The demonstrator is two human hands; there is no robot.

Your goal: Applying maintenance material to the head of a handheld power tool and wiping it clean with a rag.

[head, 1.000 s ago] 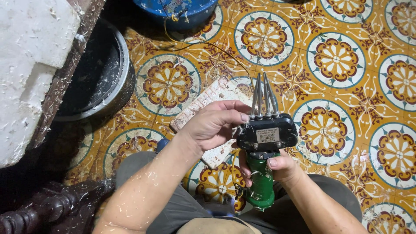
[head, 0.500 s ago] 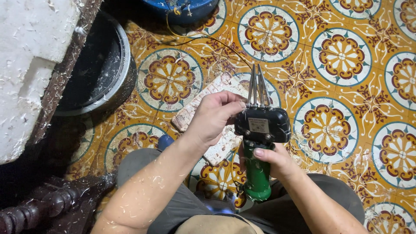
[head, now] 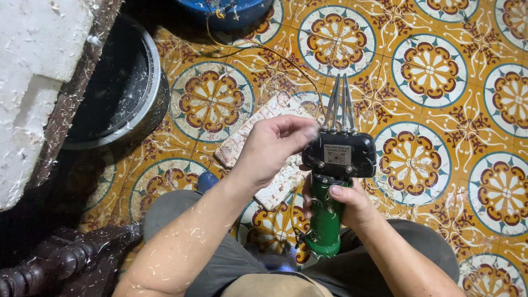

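Note:
My right hand [head: 344, 202] grips the green handle of a hand-held power tool [head: 330, 190] with a black head and long metal prongs pointing away from me. My left hand [head: 270, 146] reaches over from the left, and its fingertips touch the left top corner of the black head, near the base of the prongs. The tool is held upright above my lap. Sawdust specks cover my left forearm.
A worn wooden block [head: 264, 148] lies on the patterned orange tile floor [head: 440, 121] under the hands. A dark metal basin [head: 118, 88] sits at left, a blue tub [head: 231, 11] with wires at top. White foam [head: 33, 71] and carved dark wood [head: 60, 258] stand at the left.
The tool has been raised slightly and held steadier. My left hand's fingers slid from the front of the black head to its top left corner.

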